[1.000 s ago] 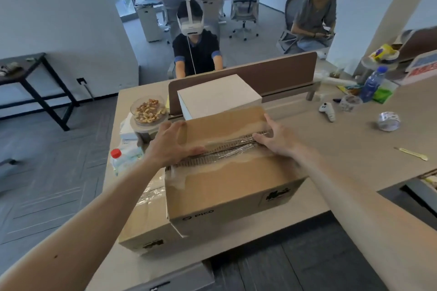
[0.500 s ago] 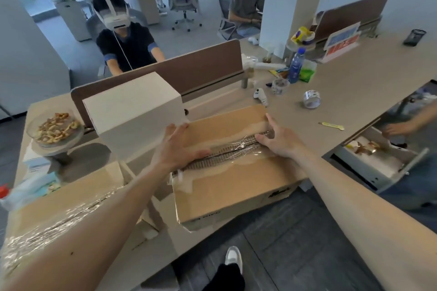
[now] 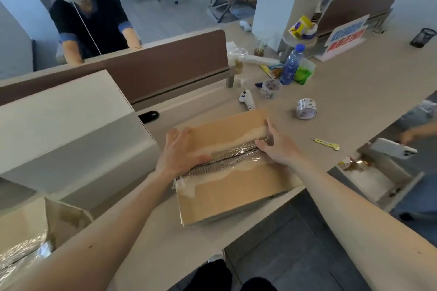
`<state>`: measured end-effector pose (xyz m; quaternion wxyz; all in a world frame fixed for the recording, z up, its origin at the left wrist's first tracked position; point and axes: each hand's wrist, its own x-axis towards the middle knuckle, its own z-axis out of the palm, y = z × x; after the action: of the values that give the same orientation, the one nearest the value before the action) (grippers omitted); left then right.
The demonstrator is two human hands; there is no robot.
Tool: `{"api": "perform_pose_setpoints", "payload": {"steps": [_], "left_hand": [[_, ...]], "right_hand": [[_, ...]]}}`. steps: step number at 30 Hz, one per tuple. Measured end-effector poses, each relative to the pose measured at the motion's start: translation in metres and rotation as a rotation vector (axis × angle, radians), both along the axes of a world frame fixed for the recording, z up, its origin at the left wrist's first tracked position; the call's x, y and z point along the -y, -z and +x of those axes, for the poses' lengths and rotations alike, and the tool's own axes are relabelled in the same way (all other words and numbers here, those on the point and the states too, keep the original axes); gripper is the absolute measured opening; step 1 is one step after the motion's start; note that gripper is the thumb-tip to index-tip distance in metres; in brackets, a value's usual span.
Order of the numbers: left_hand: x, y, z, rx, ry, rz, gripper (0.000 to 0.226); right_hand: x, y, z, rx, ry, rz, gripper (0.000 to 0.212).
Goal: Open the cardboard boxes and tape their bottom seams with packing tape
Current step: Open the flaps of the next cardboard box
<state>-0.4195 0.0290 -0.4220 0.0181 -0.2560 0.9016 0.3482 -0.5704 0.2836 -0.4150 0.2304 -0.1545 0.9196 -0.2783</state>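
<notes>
Box (image 3: 236,196) has slid right toward the roll (image 3: 306,108); with left hand (image 3: 179,151) and right hand (image 3: 276,146) flat, fingers uncurled, I'd rub the tape (image 3: 234,156) down outward.

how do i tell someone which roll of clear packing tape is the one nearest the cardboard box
Start at the long beige desk, then the brown cardboard box at its near edge. The clear printed packing tape roll sits just beyond the box's far right corner, alone on bare desktop; the other roll lies farther back, by the blue plastic bottle.
</notes>
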Motion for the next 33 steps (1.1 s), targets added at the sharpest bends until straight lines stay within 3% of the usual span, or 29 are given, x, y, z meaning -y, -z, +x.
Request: {"api": "perform_pose_setpoints", "payload": {"steps": [11,20,25,30,33], "left_hand": [[0.0,0.027,-0.046,0.166,-0.076,-0.028,0.112],[-0.019,0.045,-0.063,0.182,-0.219,0.018,0.105],[-0.019,0.049,-0.071,0.247,-0.201,-0.129,0.104],[-0.023,0.041,-0.081,0.315,-0.083,-0.296,0.095],[-0.025,0.034,-0.089,0.361,0.023,-0.321,0.084]], "right_hand": [[0.014,0.046,-0.07,0.077,-0.112,-0.008,0.085],[0.019,0.067,-0.12,0.14,-0.255,-0.014,0.085],[0.021,0.073,-0.138,0.125,-0.352,0.059,0.088],[0.024,0.064,-0.142,-0.133,-0.452,0.162,0.079],[0.028,0.052,-0.139,-0.254,-0.549,0.066,0.062]]}}
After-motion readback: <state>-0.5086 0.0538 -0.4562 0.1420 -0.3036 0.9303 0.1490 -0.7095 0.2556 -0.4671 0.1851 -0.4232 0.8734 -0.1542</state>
